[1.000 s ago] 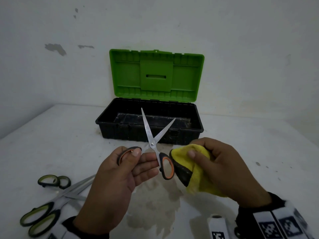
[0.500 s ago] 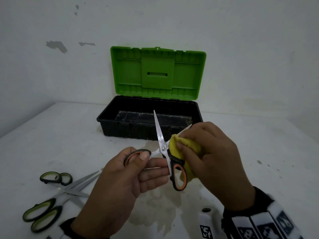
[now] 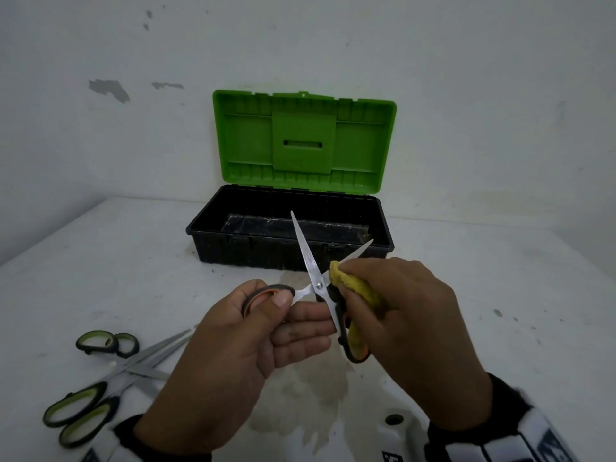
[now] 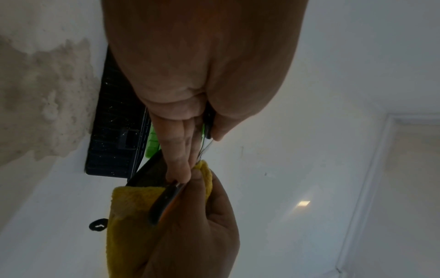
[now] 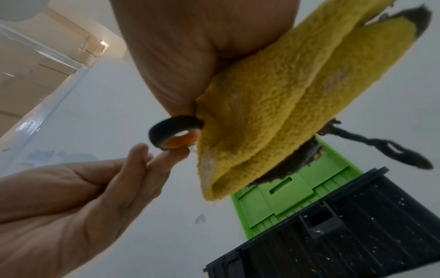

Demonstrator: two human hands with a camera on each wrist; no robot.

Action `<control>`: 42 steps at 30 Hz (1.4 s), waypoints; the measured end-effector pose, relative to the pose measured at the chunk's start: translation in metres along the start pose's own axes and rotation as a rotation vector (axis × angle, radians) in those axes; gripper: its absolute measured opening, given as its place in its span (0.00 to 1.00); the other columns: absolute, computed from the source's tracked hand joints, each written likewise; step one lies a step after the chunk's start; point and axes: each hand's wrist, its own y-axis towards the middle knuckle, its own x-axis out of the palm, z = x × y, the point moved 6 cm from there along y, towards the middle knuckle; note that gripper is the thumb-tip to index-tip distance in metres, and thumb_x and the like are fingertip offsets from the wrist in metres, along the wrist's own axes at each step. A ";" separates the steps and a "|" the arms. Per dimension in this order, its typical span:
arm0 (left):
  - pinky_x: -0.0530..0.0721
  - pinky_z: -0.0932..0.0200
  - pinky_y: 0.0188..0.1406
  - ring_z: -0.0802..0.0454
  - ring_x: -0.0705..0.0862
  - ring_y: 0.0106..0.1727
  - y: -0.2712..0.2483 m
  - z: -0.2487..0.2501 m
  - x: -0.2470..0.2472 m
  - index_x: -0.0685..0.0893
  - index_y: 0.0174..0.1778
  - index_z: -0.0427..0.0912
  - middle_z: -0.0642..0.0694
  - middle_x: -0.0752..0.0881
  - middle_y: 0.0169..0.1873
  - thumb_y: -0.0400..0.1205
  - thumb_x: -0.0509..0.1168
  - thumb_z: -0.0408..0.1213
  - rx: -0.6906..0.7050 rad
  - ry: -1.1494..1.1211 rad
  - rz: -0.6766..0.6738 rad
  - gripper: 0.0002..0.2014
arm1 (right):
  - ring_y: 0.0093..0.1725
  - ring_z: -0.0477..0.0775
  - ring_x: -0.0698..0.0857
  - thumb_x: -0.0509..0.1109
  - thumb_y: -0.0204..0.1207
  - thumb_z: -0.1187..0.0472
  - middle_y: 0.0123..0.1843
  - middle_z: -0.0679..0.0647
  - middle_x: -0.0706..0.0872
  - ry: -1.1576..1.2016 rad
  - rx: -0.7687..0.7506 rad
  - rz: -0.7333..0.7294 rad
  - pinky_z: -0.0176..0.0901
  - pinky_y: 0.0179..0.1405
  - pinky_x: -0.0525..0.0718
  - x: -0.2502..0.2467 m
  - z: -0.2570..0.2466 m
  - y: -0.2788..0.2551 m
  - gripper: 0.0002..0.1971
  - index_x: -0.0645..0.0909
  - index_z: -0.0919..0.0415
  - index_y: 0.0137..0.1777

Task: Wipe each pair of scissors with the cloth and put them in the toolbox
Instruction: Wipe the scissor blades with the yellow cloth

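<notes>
My left hand (image 3: 266,325) holds a pair of orange-handled scissors (image 3: 311,266) with the blades spread, thumb on one handle loop (image 3: 266,291) and fingers under the pivot. My right hand (image 3: 396,311) grips a folded yellow cloth (image 3: 360,291) and presses it on the right blade near the pivot. The blade tip (image 3: 365,246) sticks out past the cloth. In the right wrist view the cloth (image 5: 262,116) hangs from the palm beside the orange loop (image 5: 176,133). In the left wrist view my left fingers (image 4: 181,146) meet the cloth (image 4: 128,203). The black toolbox (image 3: 233,248) stands open behind, green lid (image 3: 303,141) upright.
Two pairs of green-handled scissors (image 3: 96,378) lie crossed on the white table (image 3: 500,295) at the near left. A stained patch (image 3: 313,395) marks the table under my hands. The toolbox sits against the back wall.
My right hand has carried the cloth up from beside the handle onto the right blade near the pivot. The left hand keeps its hold on the scissors, blades still spread.
</notes>
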 end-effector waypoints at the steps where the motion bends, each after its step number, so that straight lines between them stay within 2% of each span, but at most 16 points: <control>1: 0.92 0.45 0.35 0.28 0.91 0.44 0.000 0.001 0.000 0.74 0.56 0.32 0.22 0.89 0.43 0.73 0.63 0.35 0.003 0.003 0.003 0.17 | 0.45 0.43 0.79 0.66 0.75 0.53 0.44 0.49 0.91 0.005 -0.029 -0.017 0.40 0.47 0.81 0.002 -0.003 0.000 0.16 0.90 0.57 0.55; 5: 0.92 0.46 0.34 0.29 0.92 0.42 -0.002 0.002 -0.001 0.75 0.54 0.32 0.23 0.90 0.42 0.72 0.63 0.35 0.008 0.020 0.009 0.16 | 0.45 0.48 0.84 0.65 0.77 0.55 0.47 0.49 0.91 -0.012 -0.115 -0.103 0.45 0.49 0.79 0.005 -0.005 0.002 0.13 0.90 0.56 0.55; 9: 0.92 0.47 0.34 0.29 0.92 0.43 -0.002 0.003 -0.001 0.75 0.54 0.31 0.23 0.90 0.42 0.73 0.63 0.35 0.008 0.035 0.008 0.16 | 0.46 0.49 0.85 0.67 0.76 0.58 0.46 0.50 0.91 -0.034 -0.085 -0.025 0.41 0.52 0.77 0.001 0.000 0.005 0.13 0.90 0.58 0.54; 14: 0.92 0.49 0.33 0.30 0.92 0.41 0.000 0.005 -0.003 0.76 0.53 0.29 0.24 0.90 0.41 0.73 0.63 0.36 0.011 0.056 0.006 0.17 | 0.44 0.50 0.86 0.65 0.77 0.57 0.47 0.50 0.91 0.007 -0.143 -0.081 0.47 0.47 0.81 0.009 -0.009 0.001 0.14 0.90 0.57 0.55; 19: 0.92 0.49 0.32 0.29 0.92 0.41 -0.001 0.003 -0.005 0.77 0.50 0.29 0.23 0.90 0.41 0.73 0.63 0.35 -0.008 0.032 0.032 0.14 | 0.45 0.49 0.86 0.64 0.77 0.55 0.49 0.49 0.91 -0.030 -0.172 -0.199 0.41 0.48 0.75 0.008 -0.006 0.000 0.15 0.90 0.55 0.55; 21: 0.92 0.49 0.33 0.29 0.92 0.42 -0.001 0.003 -0.005 0.77 0.48 0.29 0.22 0.89 0.42 0.74 0.63 0.34 -0.018 0.023 0.033 0.12 | 0.46 0.48 0.86 0.66 0.77 0.54 0.50 0.47 0.91 -0.023 -0.147 -0.216 0.41 0.48 0.76 0.004 -0.002 0.001 0.14 0.90 0.53 0.55; 23: 0.92 0.50 0.33 0.29 0.92 0.43 -0.001 0.004 -0.005 0.78 0.46 0.30 0.22 0.89 0.43 0.75 0.62 0.34 -0.021 0.011 0.030 0.10 | 0.46 0.43 0.84 0.66 0.76 0.53 0.49 0.45 0.90 0.004 -0.098 -0.185 0.39 0.49 0.77 -0.005 0.002 0.003 0.13 0.90 0.53 0.54; 26: 0.92 0.50 0.33 0.29 0.92 0.42 -0.001 0.003 -0.005 0.78 0.46 0.30 0.23 0.90 0.42 0.74 0.63 0.34 -0.021 0.014 0.028 0.11 | 0.47 0.38 0.79 0.65 0.76 0.53 0.46 0.46 0.90 0.062 -0.067 -0.098 0.25 0.53 0.72 -0.014 -0.001 0.010 0.14 0.89 0.55 0.53; 27: 0.92 0.50 0.33 0.30 0.92 0.42 0.000 0.002 -0.005 0.78 0.47 0.30 0.23 0.90 0.42 0.74 0.63 0.35 -0.022 0.016 0.029 0.11 | 0.47 0.38 0.80 0.65 0.76 0.54 0.46 0.46 0.90 0.061 -0.078 -0.098 0.24 0.54 0.71 -0.012 -0.003 0.011 0.14 0.90 0.55 0.54; 31: 0.92 0.50 0.32 0.31 0.92 0.40 0.000 0.001 -0.004 0.77 0.49 0.29 0.24 0.90 0.40 0.73 0.63 0.35 -0.005 0.025 0.039 0.14 | 0.46 0.47 0.86 0.64 0.76 0.55 0.47 0.47 0.90 0.020 -0.099 -0.159 0.42 0.50 0.79 0.007 -0.008 0.006 0.14 0.90 0.53 0.55; 34: 0.92 0.50 0.32 0.32 0.92 0.38 0.000 0.000 -0.007 0.76 0.50 0.28 0.23 0.90 0.39 0.72 0.63 0.35 0.000 0.027 0.050 0.15 | 0.42 0.49 0.87 0.63 0.75 0.53 0.45 0.47 0.90 -0.010 -0.110 -0.203 0.46 0.44 0.82 0.012 -0.008 0.002 0.15 0.90 0.53 0.52; 38: 0.92 0.48 0.35 0.28 0.91 0.44 0.001 0.001 -0.014 0.77 0.48 0.30 0.22 0.89 0.44 0.74 0.63 0.35 0.011 0.022 0.073 0.12 | 0.41 0.45 0.85 0.62 0.75 0.49 0.43 0.46 0.90 -0.038 -0.065 -0.244 0.43 0.44 0.82 0.011 0.002 0.001 0.16 0.90 0.52 0.51; 40: 0.92 0.48 0.37 0.28 0.91 0.46 0.003 0.005 -0.017 0.78 0.47 0.31 0.22 0.89 0.44 0.75 0.62 0.36 0.016 0.028 0.077 0.11 | 0.43 0.37 0.80 0.64 0.75 0.50 0.44 0.44 0.90 0.021 0.042 -0.190 0.31 0.46 0.79 0.004 0.009 0.001 0.15 0.89 0.51 0.53; 42: 0.92 0.48 0.38 0.28 0.91 0.45 0.004 0.006 -0.018 0.78 0.47 0.31 0.23 0.89 0.44 0.76 0.62 0.35 0.016 0.031 0.068 0.10 | 0.45 0.36 0.80 0.69 0.76 0.53 0.46 0.42 0.89 0.057 0.103 -0.126 0.25 0.48 0.76 -0.002 0.013 0.002 0.12 0.88 0.50 0.56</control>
